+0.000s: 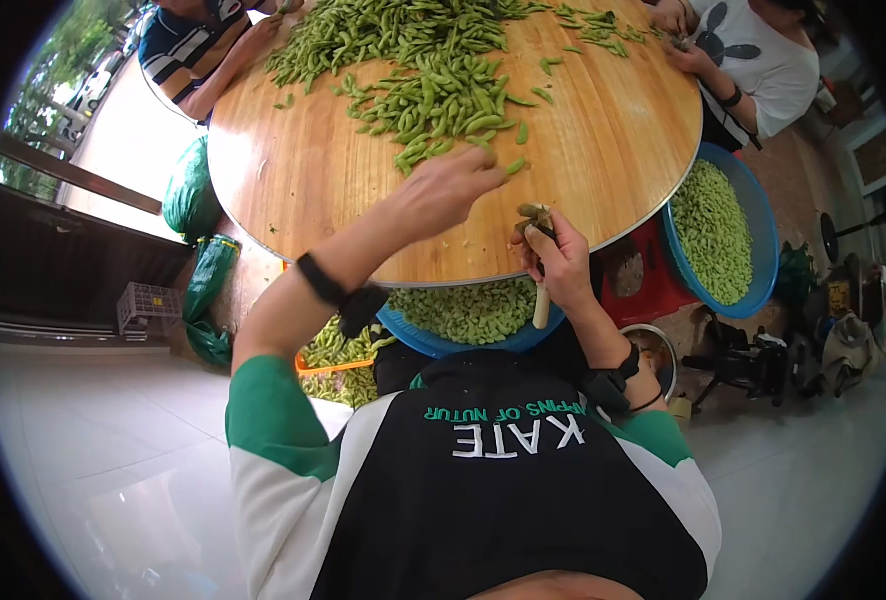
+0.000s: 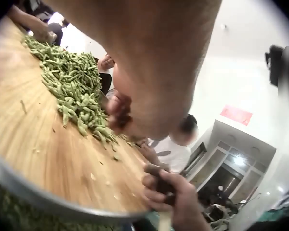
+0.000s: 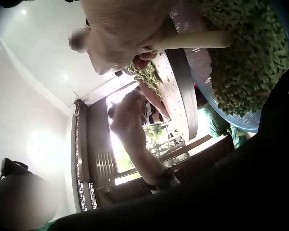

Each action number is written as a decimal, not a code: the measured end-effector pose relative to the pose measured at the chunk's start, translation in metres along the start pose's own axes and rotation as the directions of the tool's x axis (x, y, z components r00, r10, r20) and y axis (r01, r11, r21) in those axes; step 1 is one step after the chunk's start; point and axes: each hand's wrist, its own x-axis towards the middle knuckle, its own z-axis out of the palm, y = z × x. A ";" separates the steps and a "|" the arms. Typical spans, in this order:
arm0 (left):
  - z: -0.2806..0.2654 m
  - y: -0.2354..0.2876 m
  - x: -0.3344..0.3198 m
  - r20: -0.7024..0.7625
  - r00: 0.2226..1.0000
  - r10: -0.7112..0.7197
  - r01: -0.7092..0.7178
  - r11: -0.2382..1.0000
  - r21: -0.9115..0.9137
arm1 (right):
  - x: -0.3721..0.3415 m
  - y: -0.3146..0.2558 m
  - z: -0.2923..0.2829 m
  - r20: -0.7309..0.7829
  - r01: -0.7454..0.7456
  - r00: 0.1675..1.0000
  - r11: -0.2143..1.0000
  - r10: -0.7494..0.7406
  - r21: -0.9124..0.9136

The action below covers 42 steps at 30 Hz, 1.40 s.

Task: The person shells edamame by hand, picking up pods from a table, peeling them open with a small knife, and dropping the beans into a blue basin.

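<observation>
Green pods [image 1: 433, 100] lie heaped on the round wooden table [image 1: 293, 190]. My left hand [image 1: 448, 192] is blurred above the near end of the heap, its fingers bent; whether they hold a pod is unclear. A single pod [image 1: 516, 166] lies by its fingertips. At the table's near edge, my right hand [image 1: 561, 262] grips a tool with a pale handle [image 1: 542, 305] pointing down; something dark covers part of the thumb and fingers. The right wrist view shows the pale handle [image 3: 192, 40] sticking out of my right hand [image 3: 125, 33].
Below the table edge, a blue basin [image 1: 403, 335] holds shelled beans; another blue basin [image 1: 769, 235] stands right, beside a red stool [image 1: 648, 275]. An orange-rimmed basket [image 1: 338, 368] of pods is lower left. Two people's hands [image 1: 259, 38] [image 1: 690, 57] work at the far edges.
</observation>
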 end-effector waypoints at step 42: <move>0.037 0.059 -0.056 0.110 0.733 -0.672 0.211 0.070 -0.975 | -0.021 -0.002 0.031 0.232 -0.207 0.963 0.925 0.135 0.319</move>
